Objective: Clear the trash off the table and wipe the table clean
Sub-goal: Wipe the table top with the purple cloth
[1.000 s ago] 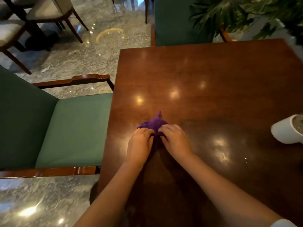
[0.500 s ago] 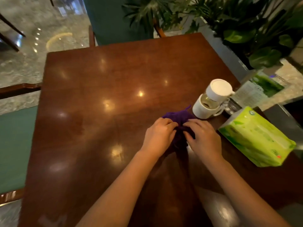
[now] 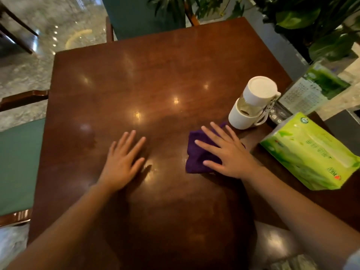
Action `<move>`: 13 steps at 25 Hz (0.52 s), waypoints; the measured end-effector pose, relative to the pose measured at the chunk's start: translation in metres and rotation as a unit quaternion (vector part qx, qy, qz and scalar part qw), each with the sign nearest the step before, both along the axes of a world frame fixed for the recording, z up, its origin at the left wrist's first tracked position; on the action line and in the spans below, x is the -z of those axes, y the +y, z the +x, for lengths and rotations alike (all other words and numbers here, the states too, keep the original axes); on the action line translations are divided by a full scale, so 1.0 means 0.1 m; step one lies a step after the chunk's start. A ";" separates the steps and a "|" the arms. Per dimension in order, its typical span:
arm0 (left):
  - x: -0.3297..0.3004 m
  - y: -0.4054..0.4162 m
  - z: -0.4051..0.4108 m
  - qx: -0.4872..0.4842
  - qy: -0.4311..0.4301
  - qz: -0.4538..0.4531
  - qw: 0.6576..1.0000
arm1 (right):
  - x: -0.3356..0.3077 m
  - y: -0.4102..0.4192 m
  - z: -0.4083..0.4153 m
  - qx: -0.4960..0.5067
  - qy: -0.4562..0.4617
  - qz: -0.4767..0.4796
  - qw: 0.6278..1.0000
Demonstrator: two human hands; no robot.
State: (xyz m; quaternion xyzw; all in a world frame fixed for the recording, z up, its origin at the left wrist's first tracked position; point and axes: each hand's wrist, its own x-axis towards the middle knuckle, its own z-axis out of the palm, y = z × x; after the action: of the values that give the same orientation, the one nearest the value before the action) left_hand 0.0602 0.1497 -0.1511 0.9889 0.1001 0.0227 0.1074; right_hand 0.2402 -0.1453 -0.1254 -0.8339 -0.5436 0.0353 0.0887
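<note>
The right hand lies flat, fingers spread, on the purple cloth just before the white cup; the left hand rests flat, empty; best press evenly and sweep away from the cup.

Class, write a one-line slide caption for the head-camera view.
Right hand pressing a purple cloth flat on the wooden table, left hand spread beside it.

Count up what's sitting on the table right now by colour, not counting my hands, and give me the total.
Purple: 1, the cloth under the right hand
White: 1, the lidded bottle
Green: 1, the tissue pack
Total: 3 on the table; the left hand lies flat on bare wood.
</note>
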 end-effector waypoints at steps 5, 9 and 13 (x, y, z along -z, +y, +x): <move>0.13 1.03 -0.67 -0.053 0.073 0.055 0.994 | 0.38 0.12 0.22 -0.084 0.003 -0.130 0.988; 0.24 1.23 -0.94 -0.079 0.109 0.052 0.990 | 0.49 0.16 0.15 0.127 0.003 -0.047 0.991; 0.27 1.18 -0.97 -0.081 0.079 0.049 0.992 | 0.52 0.30 -0.18 0.258 0.005 -0.055 0.965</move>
State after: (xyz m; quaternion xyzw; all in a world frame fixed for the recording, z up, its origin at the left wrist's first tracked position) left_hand -0.0369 0.2679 -0.1783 0.9802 0.1871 -0.0423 0.0485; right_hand 0.2219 -0.1152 -0.1772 -0.9493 -0.3069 0.0455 0.0511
